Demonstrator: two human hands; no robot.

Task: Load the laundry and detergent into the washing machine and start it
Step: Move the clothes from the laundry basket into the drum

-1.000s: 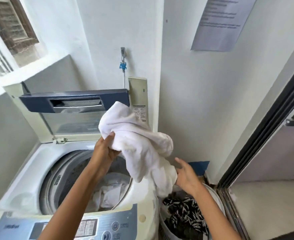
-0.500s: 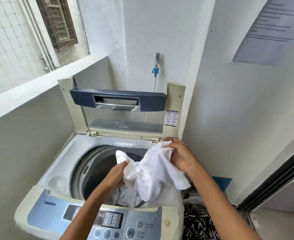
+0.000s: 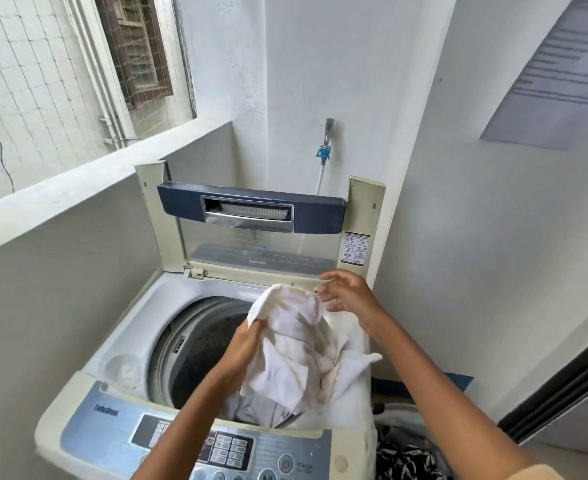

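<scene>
Left hand (image 3: 247, 344) grips white cloth (image 3: 296, 351), open drum (image 3: 206, 341) below it; right hand (image 3: 349, 301) just beyond, fingers half-spread, possibly pinching cloth's edge, unclear.

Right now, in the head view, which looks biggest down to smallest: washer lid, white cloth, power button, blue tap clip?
1. washer lid
2. white cloth
3. power button and blue tap clip look about alike, so unranked.

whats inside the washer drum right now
A pale grey garment lies in the drum. The white cloth gripped by the left hand hangs over the opening and hides the rest.
</scene>
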